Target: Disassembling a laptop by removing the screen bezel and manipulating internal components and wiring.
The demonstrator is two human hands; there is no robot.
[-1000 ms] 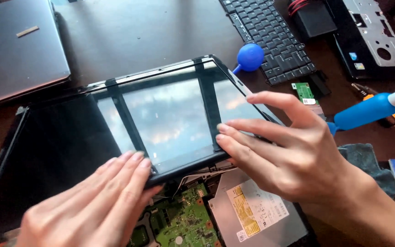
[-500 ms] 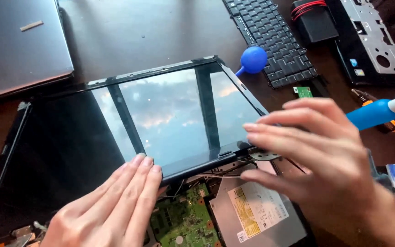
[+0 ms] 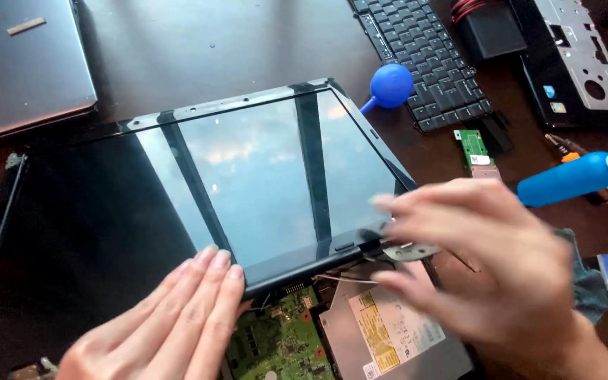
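One laptop screen panel lies glass up in the middle of the bench, over an opened laptop base where one green circuit board and one silver disc drive show. The left hand lies flat on the glass near its front edge, fingers straight and together. The right hand is blurred; its fingertips seem to pinch the metal hinge at the panel's front right corner. The panel looks thin, stiff, slick and breakable, so it is probably best held by its frame edges. One loose keyboard and one blue air blower lie toward the back edge.
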